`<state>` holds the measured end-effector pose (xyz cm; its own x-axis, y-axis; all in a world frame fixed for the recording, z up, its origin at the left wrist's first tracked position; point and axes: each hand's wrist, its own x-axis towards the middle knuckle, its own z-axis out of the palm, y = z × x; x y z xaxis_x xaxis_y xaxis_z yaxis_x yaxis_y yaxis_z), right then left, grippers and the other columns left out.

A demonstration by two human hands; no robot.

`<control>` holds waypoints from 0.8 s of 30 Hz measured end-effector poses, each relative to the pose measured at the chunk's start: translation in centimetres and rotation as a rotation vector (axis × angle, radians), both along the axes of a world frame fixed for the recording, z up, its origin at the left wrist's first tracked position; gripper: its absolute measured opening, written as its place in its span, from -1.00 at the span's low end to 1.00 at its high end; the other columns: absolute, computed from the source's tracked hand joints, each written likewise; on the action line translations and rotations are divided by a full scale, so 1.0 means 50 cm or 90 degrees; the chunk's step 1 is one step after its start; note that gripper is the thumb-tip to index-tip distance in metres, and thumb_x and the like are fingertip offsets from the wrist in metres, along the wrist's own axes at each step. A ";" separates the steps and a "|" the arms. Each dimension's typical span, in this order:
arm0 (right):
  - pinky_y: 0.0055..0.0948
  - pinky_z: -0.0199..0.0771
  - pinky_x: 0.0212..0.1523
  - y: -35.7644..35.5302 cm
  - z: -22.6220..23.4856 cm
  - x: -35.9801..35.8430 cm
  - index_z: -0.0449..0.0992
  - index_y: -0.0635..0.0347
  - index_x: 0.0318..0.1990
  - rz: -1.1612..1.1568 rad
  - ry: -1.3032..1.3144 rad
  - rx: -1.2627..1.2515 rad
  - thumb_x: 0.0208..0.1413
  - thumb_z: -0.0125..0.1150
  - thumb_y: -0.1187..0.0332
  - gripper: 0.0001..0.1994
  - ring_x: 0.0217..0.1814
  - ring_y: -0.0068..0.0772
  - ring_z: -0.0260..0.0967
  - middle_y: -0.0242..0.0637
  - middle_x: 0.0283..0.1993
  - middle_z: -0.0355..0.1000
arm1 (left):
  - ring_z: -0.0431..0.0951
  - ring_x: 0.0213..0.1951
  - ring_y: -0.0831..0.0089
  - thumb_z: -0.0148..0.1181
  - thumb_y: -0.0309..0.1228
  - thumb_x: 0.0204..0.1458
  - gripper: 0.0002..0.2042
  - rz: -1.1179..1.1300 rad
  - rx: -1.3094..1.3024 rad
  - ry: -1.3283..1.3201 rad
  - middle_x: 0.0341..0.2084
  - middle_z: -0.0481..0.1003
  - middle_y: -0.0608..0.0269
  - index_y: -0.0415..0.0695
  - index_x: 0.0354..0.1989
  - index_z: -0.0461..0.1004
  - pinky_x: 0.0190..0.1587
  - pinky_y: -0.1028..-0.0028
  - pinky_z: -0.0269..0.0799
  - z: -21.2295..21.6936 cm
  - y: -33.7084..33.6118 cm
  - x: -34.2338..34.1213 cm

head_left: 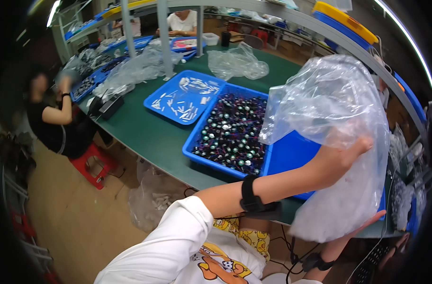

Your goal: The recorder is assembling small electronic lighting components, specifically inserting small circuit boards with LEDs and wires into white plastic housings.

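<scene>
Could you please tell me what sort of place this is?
Probably an assembly workshop: a long green worktable, a rectangular blue plastic bin of small dark wired parts, and a person in black on a red plastic stool.

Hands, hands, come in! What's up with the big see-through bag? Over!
Left hand at clear bag, grip unclear. Right hand by bag's lower end, partly hidden. Bag bulky, partly covering right-hand blue bin.

Close downward fisheye view from the head (left lens), across the green table
</scene>
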<state>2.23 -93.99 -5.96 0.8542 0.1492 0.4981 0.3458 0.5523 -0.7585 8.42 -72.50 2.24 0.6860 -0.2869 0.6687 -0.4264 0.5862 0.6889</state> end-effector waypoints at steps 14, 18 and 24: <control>-0.10 0.22 0.13 -0.116 0.081 -0.035 -0.18 0.11 0.32 -0.158 -0.079 -0.046 0.11 -0.08 0.01 -0.28 0.17 0.00 0.17 0.06 0.36 -0.21 | 0.41 -0.07 0.20 -0.15 -0.36 0.07 -0.35 -0.380 -0.181 0.506 0.10 0.24 -0.03 0.10 0.31 -0.33 0.11 0.12 0.22 -0.222 -0.087 0.024; -0.09 0.24 0.12 -0.127 0.071 -0.035 -0.19 0.08 0.33 -0.175 -0.044 -0.070 0.11 -0.08 0.02 -0.29 0.16 0.01 0.19 0.06 0.37 -0.25 | 0.38 -0.04 0.25 -0.05 -0.36 0.02 -0.37 -0.400 -0.225 0.575 0.06 0.29 0.08 0.08 0.27 -0.16 0.07 0.19 0.27 -0.265 -0.080 0.026; -0.25 0.35 0.02 -0.125 0.043 -0.002 -0.02 0.37 0.24 -0.439 0.046 -0.124 0.07 -0.07 0.22 -0.38 0.06 -0.08 0.29 -0.03 0.23 0.10 | 0.23 0.12 0.22 -0.05 -0.32 -0.01 -0.46 -0.362 -0.249 0.707 0.14 0.21 0.10 -0.06 0.21 0.09 0.19 0.21 0.07 -0.315 -0.079 0.046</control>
<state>2.14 -100.22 -3.83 0.8158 -0.3553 0.4562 0.5126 0.0791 -0.8550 10.71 -76.46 -13.51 0.7701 -0.6343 -0.0677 0.6280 0.7354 0.2546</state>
